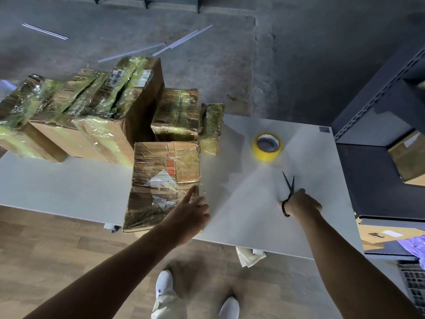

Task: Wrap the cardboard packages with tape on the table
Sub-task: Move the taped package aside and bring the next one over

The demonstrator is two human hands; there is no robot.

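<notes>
head view: the only camera, looking down on the tabletop
box: mid tabletop, partly taped, long axis near-to-far, near end overhangs the near edge
left hand: just right of the box, index finger straight and touching its right edge, other fingers loosely curled, holding nothing
right hand: toward the right edge, closed over the handles of the scissors; blades slightly apart, pointing at the far edge
tape: yellow roll lying flat, far-right area, apart from both hands
stack: wrapped packages at the far-left corner
key relation: tape lies straight beyond the scissor tips, toward the far edge; right hand is nearer but occupied
judgement: the right hand must free itself before taking the tape, while the left hand steadies the box
</notes>
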